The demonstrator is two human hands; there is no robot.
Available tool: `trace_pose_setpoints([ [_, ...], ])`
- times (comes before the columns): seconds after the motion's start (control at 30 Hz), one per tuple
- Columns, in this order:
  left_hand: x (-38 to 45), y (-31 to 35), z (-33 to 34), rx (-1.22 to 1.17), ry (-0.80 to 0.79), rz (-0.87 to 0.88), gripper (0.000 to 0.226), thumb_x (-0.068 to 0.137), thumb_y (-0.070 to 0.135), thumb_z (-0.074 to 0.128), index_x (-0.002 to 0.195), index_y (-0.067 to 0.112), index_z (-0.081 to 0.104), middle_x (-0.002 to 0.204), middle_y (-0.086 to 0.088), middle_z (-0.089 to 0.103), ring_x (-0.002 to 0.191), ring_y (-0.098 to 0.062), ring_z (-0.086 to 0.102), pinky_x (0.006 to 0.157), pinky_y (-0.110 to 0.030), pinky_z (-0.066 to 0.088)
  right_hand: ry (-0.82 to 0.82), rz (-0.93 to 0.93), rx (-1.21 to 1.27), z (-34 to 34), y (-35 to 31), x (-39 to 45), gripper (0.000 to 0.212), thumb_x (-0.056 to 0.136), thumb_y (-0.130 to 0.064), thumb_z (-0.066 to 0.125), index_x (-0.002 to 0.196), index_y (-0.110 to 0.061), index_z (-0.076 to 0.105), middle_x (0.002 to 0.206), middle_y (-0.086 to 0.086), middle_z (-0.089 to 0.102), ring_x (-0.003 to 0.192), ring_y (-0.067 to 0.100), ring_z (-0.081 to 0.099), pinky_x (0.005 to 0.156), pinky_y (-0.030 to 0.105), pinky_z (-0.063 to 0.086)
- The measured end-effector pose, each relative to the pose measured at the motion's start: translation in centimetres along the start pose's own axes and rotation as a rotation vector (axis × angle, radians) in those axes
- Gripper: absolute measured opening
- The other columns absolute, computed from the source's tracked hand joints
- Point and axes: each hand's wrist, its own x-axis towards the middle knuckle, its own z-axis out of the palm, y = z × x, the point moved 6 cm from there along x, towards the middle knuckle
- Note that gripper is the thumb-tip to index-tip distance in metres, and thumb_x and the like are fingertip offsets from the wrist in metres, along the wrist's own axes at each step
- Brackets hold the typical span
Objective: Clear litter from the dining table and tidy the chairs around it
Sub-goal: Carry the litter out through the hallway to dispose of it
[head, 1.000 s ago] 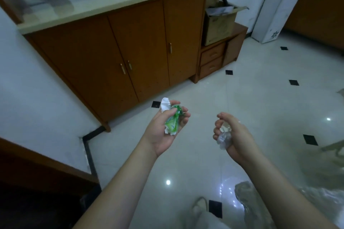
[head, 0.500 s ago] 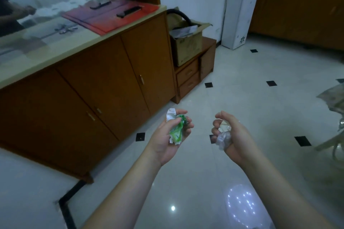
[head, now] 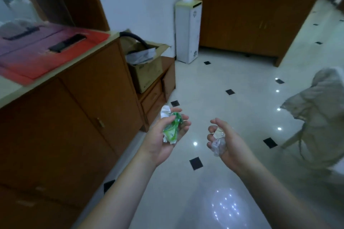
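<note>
My left hand is held palm up over the floor, fingers curled around a crumpled green and white wrapper. My right hand is beside it, about a hand's width to the right, closed on a scrunched piece of clear plastic with a scrap of paper. A chair draped in a pale cover stands at the right edge. The dining table is out of view.
A long wooden cabinet runs along the left, a red flat case on its top. A cardboard box sits on a low drawer unit. A white tall box stands by the far wall. Glossy tiled floor stretches ahead.
The view has swung right and up: the cabinet slid left, the far wooden partition and the covered chair came into view. Both hands keep their litter in the same pose.
</note>
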Motion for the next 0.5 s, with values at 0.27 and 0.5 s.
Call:
trace_pose_setpoints([
  [0.27, 15.0, -2.2, 7.0, 0.026, -0.174, -0.159, 0.018, 0.083, 0.011, 0.050, 0.098, 0.009, 0.060, 0.087, -0.015, 0.065, 0.081, -0.026, 0.066, 0.077, -0.030, 0.057, 0.211, -0.112, 0.101, -5.2, -8.2, 7.9, 0.005, 0.092, -0.018, 0.054, 0.088, -0.015, 0.054, 0.065, 0.000, 0.045, 0.044, 0.012, 0.040, 0.043, 0.021, 0.028],
  [0.5, 27.9, -6.7, 15.8, 0.051, -0.247, -0.263, 0.022, 0.081, 0.012, 0.050, 0.101, 0.009, 0.058, 0.089, -0.014, 0.063, 0.082, -0.026, 0.065, 0.076, -0.030, 0.057, 0.255, -0.234, 0.119, -12.3, -18.9, 15.8, 0.007, 0.092, -0.019, 0.054, 0.087, -0.015, 0.054, 0.065, 0.000, 0.047, 0.045, 0.012, 0.042, 0.047, 0.024, 0.031],
])
